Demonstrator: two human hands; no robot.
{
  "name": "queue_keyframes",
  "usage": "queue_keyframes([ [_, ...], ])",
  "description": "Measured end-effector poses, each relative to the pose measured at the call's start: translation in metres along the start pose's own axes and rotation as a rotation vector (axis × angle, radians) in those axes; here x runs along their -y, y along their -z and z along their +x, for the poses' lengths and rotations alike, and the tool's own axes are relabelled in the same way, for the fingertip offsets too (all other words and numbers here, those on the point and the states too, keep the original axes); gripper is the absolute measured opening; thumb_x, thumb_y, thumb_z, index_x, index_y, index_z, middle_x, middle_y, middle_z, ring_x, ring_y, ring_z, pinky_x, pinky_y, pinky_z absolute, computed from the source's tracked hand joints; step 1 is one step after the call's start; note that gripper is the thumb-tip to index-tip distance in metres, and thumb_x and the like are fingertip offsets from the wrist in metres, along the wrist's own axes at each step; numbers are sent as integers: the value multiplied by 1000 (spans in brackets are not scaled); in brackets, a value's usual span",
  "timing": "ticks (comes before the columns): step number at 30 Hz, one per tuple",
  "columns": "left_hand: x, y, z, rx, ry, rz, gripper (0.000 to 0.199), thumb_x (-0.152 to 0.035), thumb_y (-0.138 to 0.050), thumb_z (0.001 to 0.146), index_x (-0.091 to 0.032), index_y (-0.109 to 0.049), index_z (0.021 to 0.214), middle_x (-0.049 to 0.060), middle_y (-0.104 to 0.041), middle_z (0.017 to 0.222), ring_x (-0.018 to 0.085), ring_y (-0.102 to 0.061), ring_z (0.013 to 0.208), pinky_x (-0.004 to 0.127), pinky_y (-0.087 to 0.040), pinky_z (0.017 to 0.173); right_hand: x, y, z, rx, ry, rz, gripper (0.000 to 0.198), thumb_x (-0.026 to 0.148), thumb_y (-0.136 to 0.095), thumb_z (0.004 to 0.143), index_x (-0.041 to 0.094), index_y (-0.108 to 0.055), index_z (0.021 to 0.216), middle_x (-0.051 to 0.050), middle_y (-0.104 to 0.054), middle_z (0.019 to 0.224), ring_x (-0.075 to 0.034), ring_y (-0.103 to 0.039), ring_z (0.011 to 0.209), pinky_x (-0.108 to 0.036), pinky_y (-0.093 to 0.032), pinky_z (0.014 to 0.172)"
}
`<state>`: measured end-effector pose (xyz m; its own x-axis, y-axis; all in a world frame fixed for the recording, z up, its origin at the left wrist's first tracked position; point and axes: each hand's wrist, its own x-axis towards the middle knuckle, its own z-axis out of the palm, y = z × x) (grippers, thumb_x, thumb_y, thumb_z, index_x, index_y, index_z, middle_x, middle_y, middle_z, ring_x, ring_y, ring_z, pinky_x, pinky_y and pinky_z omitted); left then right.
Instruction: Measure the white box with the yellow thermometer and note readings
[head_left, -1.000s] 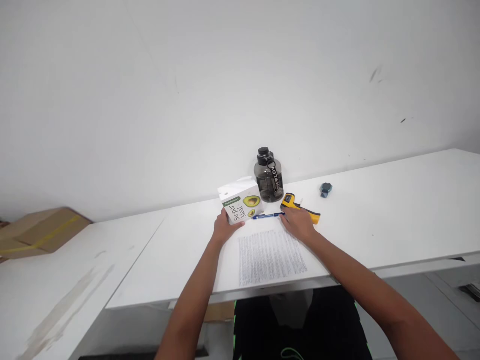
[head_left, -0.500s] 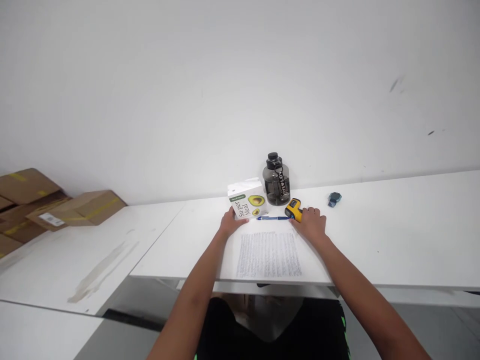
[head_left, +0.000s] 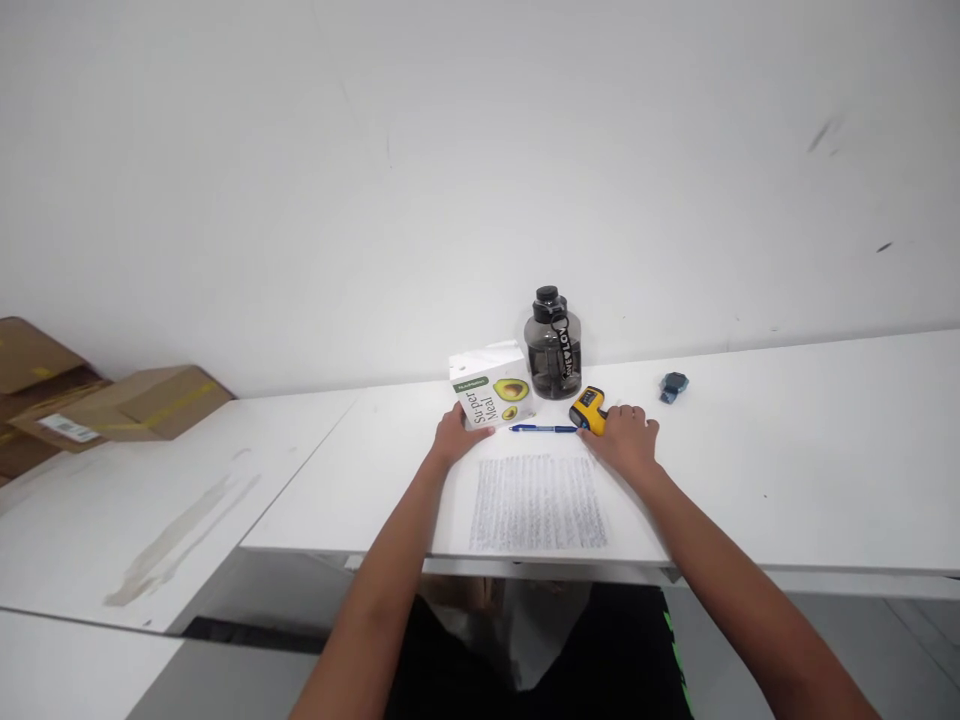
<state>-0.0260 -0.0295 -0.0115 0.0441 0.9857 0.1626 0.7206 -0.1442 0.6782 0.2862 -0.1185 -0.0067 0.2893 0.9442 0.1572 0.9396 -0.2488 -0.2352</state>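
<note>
My left hand [head_left: 454,439] is closed on the lower left corner of a white box [head_left: 493,390] printed with avocados and "Super Meal", its thumb along the bottom front edge. The box stands on the white table. My right hand [head_left: 628,440] has its fingers curled over the handle of a yellow infrared thermometer gun [head_left: 588,410], which lies on the tabletop. Between the hands lies a blue pen [head_left: 543,429], its right end close to my right thumb. Below the pen, a white sheet [head_left: 538,503] carries dense rows of dark marks.
Behind the box and thermometer, a dark translucent water jug [head_left: 553,350] stands upright near the wall. A small dark blue-grey object, perhaps a watch [head_left: 673,387], lies to the right. Cardboard boxes [head_left: 154,400] are piled at the far left. The table's front edge [head_left: 480,557] runs beneath my forearms.
The camera view has shifted slightly, so everything on the table appears a little higher. Both hands and the objects keep their places relative to one another.
</note>
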Motion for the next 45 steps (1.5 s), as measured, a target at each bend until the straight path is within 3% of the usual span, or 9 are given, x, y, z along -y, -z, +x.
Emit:
queue_keyframes([
  [6, 4, -2, 0, 8, -30, 9, 77, -54, -83, 62, -26, -54, 127, 8, -68, 126, 30, -65, 114, 40, -55, 90, 2, 4, -2, -6, -22, 15, 54, 56, -59, 87, 10, -54, 115, -19, -56, 124, -32, -54, 112, -41, -38, 86],
  [11, 6, -2, 0, 24, -45, 11, 80, -55, -82, 63, -26, -51, 132, 9, -66, 127, 32, -63, 116, 42, -54, 92, 4, 13, 0, 50, -87, 97, 54, 56, -58, 88, 12, -52, 118, -16, -64, 112, -32, -60, 106, -39, -40, 82],
  [18, 3, -1, -2, 12, -48, -40, 87, -49, -85, 61, -25, -49, 136, 8, -67, 127, 31, -63, 115, 41, -52, 94, 6, 16, 1, 2, -210, 523, 70, 67, -51, 84, 17, -50, 134, -16, -66, 123, -32, -63, 107, -37, -46, 84],
  [21, 4, 1, -3, 27, -43, -83, 89, -50, -85, 61, -25, -47, 138, 8, -66, 129, 30, -62, 117, 40, -52, 95, 10, 10, -2, -33, -134, 675, 69, 66, -50, 84, 17, -52, 133, -14, -67, 123, -31, -63, 109, -39, -48, 90],
  [24, 5, 3, -4, 61, -52, -134, 88, -50, -84, 62, -26, -47, 138, 7, -65, 131, 30, -62, 118, 40, -52, 95, 15, 2, -9, -51, 31, 741, 67, 62, -52, 84, 17, -53, 134, -13, -68, 123, -30, -63, 110, -41, -48, 95],
  [29, 6, 5, -6, 96, -86, -168, 86, -50, -84, 61, -27, -51, 136, 6, -65, 132, 30, -62, 119, 42, -52, 97, 25, -7, -24, 49, 361, 705, 69, 59, -57, 85, 18, -50, 139, -12, -62, 134, -29, -61, 118, -44, -48, 100],
  [32, 5, 6, -7, 109, -114, -193, 84, -49, -84, 60, -27, -52, 135, 6, -66, 131, 30, -62, 118, 42, -53, 97, 29, -8, -30, 90, 489, 646, 69, 60, -55, 87, 19, -48, 141, -12, -62, 134, -29, -61, 117, -45, -49, 99],
  [45, 1, 7, -10, 136, -157, -142, 78, -49, -82, 61, -27, -57, 131, 4, -67, 128, 31, -63, 117, 43, -52, 98, 30, -8, -30, 90, 560, 589, 67, 63, -49, 90, 20, -48, 143, -11, -66, 127, -28, -65, 108, -44, -53, 91],
])
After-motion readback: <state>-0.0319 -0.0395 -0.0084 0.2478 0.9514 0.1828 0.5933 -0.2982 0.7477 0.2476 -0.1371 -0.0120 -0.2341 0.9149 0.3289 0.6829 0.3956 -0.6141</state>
